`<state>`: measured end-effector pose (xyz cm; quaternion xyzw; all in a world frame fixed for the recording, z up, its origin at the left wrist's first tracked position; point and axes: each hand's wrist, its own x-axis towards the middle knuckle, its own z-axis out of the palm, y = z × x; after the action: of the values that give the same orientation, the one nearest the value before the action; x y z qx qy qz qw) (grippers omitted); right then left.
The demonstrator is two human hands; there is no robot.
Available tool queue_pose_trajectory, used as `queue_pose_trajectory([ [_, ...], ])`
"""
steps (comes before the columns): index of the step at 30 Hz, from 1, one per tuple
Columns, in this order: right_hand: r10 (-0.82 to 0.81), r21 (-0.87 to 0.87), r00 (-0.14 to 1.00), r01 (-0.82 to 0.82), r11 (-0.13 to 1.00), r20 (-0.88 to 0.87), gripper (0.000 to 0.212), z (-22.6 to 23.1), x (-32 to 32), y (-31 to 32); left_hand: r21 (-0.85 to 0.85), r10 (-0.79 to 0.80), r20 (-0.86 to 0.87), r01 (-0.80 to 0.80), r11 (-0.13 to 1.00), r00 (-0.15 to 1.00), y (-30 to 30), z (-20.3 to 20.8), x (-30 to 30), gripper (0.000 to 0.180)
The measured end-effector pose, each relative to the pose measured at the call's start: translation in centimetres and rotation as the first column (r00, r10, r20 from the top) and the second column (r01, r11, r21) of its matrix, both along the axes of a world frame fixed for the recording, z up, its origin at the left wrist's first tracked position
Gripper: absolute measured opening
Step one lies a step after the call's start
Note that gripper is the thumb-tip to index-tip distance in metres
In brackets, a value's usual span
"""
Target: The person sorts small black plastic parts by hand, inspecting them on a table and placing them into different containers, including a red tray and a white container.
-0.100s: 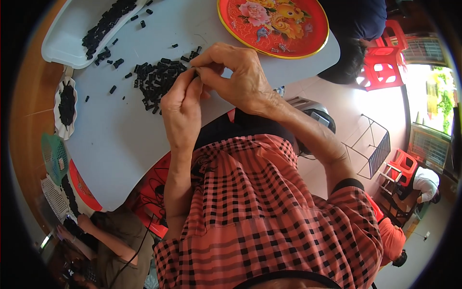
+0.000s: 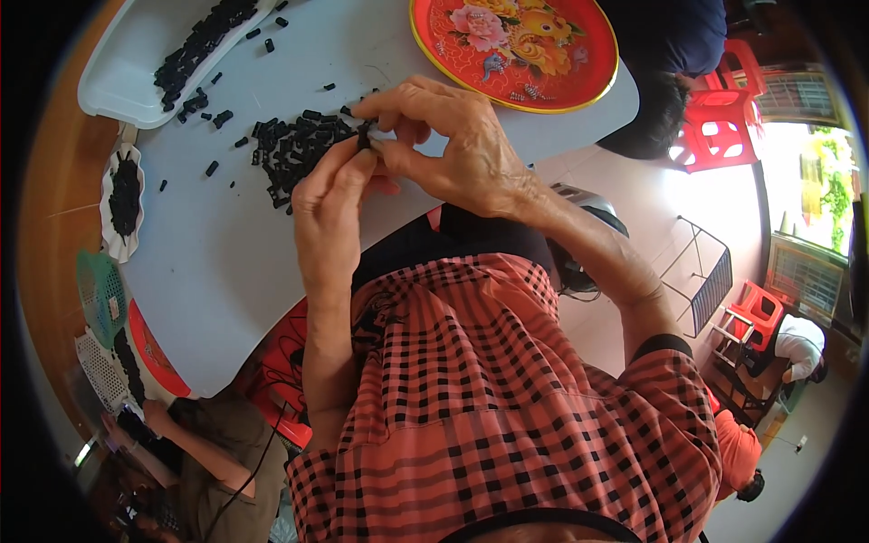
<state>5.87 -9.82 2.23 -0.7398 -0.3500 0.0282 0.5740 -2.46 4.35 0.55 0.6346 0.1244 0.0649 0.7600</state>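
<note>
Between my two hands is a small black plastic part [image 2: 364, 138], partly covered by fingers. My left hand [image 2: 330, 190] pinches it from below with thumb and fingertips. My right hand [image 2: 453, 140] closes on it from the right, thumb against it and forefinger curved over the top. Just left of the hands lies a pile of small black parts [image 2: 294, 149] on the pale table [image 2: 217, 281]. The held part's exact kind is too small to make out.
A white tub [image 2: 127, 81] with more black parts stands at the far left, near a scalloped white dish [image 2: 113, 244] of thin black pieces. A red floral tray [image 2: 579, 90] lies at the far edge. Other people sit around; one works by a green basket [image 2: 100, 290] at left.
The fingers of my right hand have opened slightly and risen off, so the black part shows more. My left hand has shifted a little left and down.
</note>
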Motion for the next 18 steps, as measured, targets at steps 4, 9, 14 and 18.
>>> queue_pose_trajectory([
  [4,0.124,-0.078,0.961,-0.108,0.991,0.249,0.040,0.0,1.1,-0.1,-0.346,-0.118,-0.025,0.102,0.933,0.993,0.8,0.5,0.2,0.023],
  [9,0.249,-0.207,0.924,-0.193,0.959,0.291,0.037,-0.8,1.8,0.3,-0.458,-0.104,-0.007,0.089,0.885,0.995,1.0,-0.3,0.5,0.019],
  [14,0.131,-0.162,0.821,-0.048,0.986,0.556,0.032,-1.5,1.6,0.5,-0.526,-0.050,-0.010,0.038,0.850,0.999,0.6,-1.2,1.2,0.016],
  [18,0.142,-0.210,0.693,0.013,0.978,0.707,0.033,-1.5,0.9,0.3,-0.415,0.022,-0.087,-0.056,0.908,0.996,-0.4,0.0,1.3,0.015],
])
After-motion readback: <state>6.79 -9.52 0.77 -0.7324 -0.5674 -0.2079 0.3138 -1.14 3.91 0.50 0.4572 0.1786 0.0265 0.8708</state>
